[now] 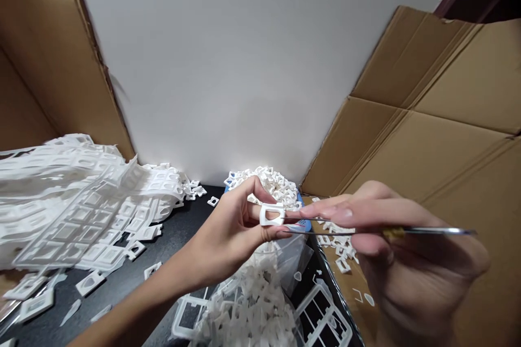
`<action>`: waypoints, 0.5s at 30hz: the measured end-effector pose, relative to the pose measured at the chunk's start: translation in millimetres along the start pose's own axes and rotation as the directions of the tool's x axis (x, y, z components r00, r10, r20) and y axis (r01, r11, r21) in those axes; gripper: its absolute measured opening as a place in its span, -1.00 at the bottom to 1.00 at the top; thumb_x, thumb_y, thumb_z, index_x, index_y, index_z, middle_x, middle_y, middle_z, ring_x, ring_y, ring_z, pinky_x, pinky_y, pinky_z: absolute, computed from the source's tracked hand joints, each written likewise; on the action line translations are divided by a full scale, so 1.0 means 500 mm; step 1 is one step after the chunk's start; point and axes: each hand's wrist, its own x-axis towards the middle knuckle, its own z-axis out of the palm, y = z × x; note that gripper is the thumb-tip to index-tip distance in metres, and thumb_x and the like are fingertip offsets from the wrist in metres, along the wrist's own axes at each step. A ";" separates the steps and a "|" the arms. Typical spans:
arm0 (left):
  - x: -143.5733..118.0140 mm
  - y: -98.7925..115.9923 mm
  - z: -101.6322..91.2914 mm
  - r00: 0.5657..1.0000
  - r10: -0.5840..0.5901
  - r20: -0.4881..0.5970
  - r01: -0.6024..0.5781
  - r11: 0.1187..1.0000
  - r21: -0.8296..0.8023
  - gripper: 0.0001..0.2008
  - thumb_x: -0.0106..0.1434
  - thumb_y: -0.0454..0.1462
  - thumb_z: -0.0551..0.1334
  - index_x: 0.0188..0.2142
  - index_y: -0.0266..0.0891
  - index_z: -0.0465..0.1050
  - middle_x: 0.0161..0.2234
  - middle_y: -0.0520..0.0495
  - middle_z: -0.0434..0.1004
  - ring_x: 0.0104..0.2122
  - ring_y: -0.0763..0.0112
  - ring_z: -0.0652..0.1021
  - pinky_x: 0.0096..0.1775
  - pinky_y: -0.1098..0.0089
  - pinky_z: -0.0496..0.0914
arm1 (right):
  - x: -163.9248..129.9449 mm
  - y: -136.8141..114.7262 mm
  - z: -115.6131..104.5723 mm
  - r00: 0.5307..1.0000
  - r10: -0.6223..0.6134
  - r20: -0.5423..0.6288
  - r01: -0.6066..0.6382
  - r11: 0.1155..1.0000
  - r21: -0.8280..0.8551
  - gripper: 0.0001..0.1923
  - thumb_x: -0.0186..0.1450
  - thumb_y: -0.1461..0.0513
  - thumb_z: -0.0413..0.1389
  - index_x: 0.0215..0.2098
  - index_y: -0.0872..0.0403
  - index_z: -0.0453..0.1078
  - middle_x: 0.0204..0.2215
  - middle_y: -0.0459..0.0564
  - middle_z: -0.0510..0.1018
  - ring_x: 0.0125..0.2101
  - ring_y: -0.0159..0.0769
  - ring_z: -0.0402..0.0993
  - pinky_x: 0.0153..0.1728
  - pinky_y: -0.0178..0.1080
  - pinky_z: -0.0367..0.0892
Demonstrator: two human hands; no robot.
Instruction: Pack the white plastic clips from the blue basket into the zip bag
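Above the dark desk (122, 282) | left hand (228, 227) pinches small white plastic frame (272, 214), steadying it; right hand (391, 249) closed on thin metal blade (358, 231), tip against frame | white moulded sheets (81, 206) stacked left

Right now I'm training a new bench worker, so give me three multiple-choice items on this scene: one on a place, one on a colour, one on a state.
1. Where is the stack of frame sheets?
A. left on the dark table
B. inside the right carton
C. on the wall

2. What colour is the small frame?
A. blue
B. white
C. brown

3. How does the left hand stand?
A. flat on the table
B. pinching the small frame
C. out of view

Answers: 1 A, the sheets pile up at left on the table. 2 B, it is white like the heap behind. 3 B, thumb and fingers close on it, while the right hand holds a thin metal tool against it.
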 end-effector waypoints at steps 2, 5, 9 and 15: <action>0.001 0.010 -0.003 1.000 0.014 -0.021 -0.014 1.000 -0.007 -0.59 0.29 -0.36 0.53 -0.18 -0.17 0.26 -0.41 0.06 0.67 -0.28 0.40 0.72 -0.35 0.54 0.46 | -0.001 0.002 0.017 0.995 0.019 -0.103 -0.019 1.000 0.002 -0.97 0.39 0.29 0.35 -0.21 0.11 0.65 -0.36 0.02 0.71 -0.32 -0.05 0.71 -0.30 0.04 0.67; -0.002 0.022 -0.007 0.999 0.020 -0.049 -0.019 1.000 0.006 -0.58 0.23 -0.40 0.56 -0.21 -0.19 0.30 -0.31 -0.05 0.76 -0.22 0.29 0.77 -0.30 0.51 0.57 | -0.002 -0.005 0.033 0.971 0.044 -0.233 -0.061 0.996 -0.064 -0.92 0.40 0.30 0.32 -0.27 0.02 0.62 -0.42 -0.04 0.69 -0.39 -0.09 0.68 -0.34 0.03 0.66; -0.009 0.025 -0.003 1.000 -0.016 -0.002 0.016 1.000 -0.024 -0.59 0.25 -0.41 0.54 -0.24 -0.18 0.28 -0.22 -0.09 0.80 -0.11 0.26 0.78 -0.11 0.46 0.65 | -0.005 -0.019 0.036 0.966 0.059 -0.250 -0.104 0.980 -0.171 -0.90 0.39 0.29 0.32 -0.30 -0.03 0.60 -0.43 -0.03 0.69 -0.37 -0.05 0.69 -0.38 -0.01 0.62; -0.008 0.026 0.008 0.998 -0.042 0.054 0.048 0.993 -0.112 -0.58 0.23 -0.55 0.49 -0.25 -0.19 0.29 -0.20 -0.06 0.80 -0.11 0.31 0.78 -0.10 0.52 0.65 | -0.002 -0.011 0.037 0.966 0.073 -0.247 -0.107 0.986 -0.125 -0.91 0.39 0.30 0.31 -0.27 -0.03 0.61 -0.44 -0.04 0.65 -0.40 -0.07 0.68 -0.40 -0.02 0.58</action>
